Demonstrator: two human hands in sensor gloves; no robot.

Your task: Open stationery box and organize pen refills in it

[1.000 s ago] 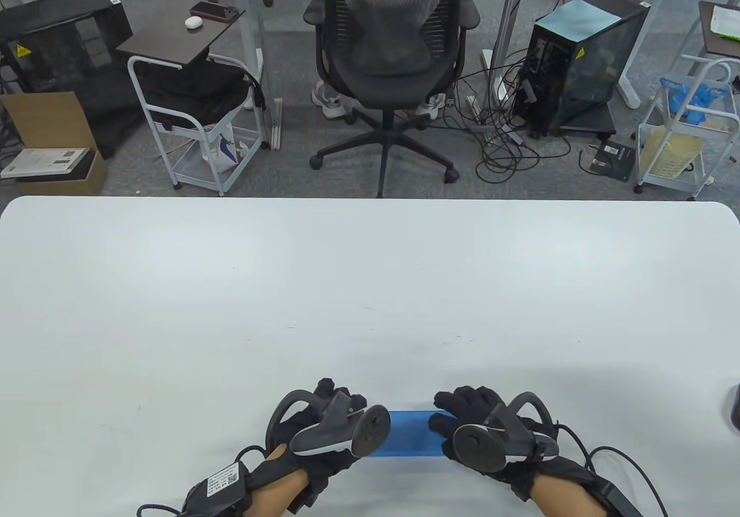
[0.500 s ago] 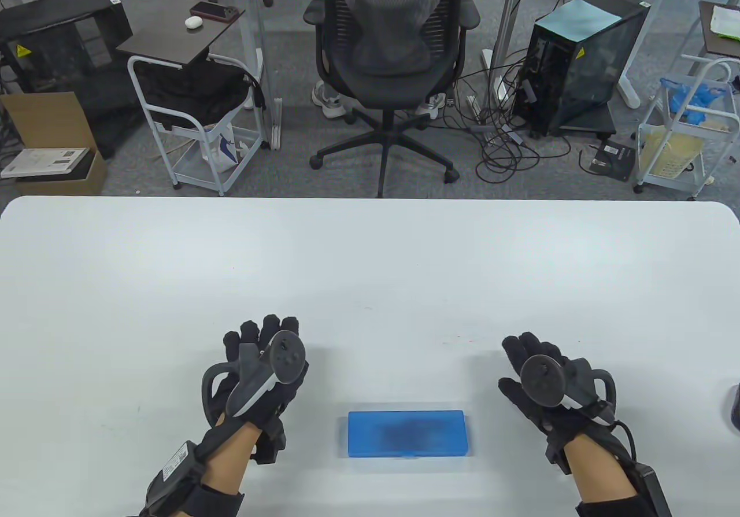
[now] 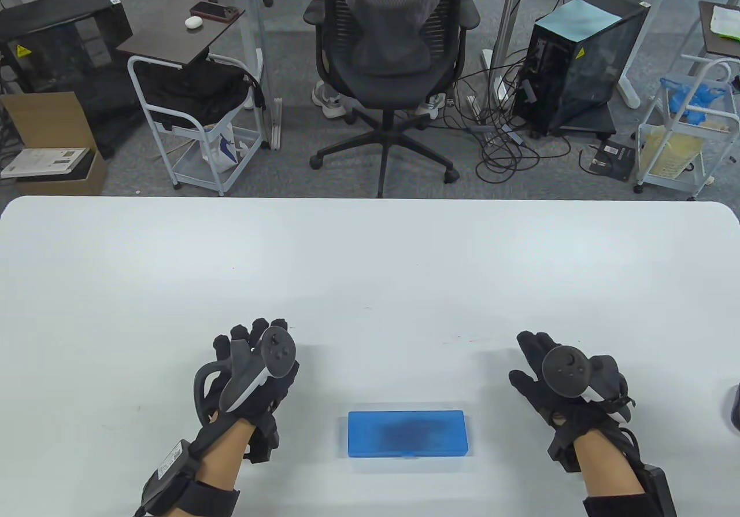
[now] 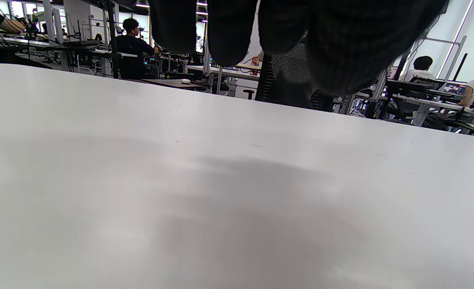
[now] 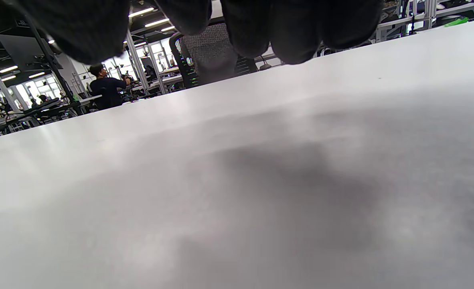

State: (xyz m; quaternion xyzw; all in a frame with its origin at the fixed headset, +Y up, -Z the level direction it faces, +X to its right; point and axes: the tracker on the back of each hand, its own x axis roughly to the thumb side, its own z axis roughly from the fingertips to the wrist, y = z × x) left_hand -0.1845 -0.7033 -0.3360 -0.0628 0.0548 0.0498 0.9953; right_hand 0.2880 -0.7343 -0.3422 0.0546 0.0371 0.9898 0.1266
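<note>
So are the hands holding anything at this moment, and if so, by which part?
Nothing is held. The left hand and right hand are apart from the closed blue box, one to each side of it.

The table view looks steeply down from the person's side, facing 12 o'clock across the worktop (image 3: 370,262) to an office chair (image 3: 393,48). Both wrist views skim low over the worktop, fingers (image 4: 229,32) overhead, sharing that chair.

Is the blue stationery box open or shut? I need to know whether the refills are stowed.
Shut: the blue stationery box lies flat with its lid down; both hands are off it.
</note>
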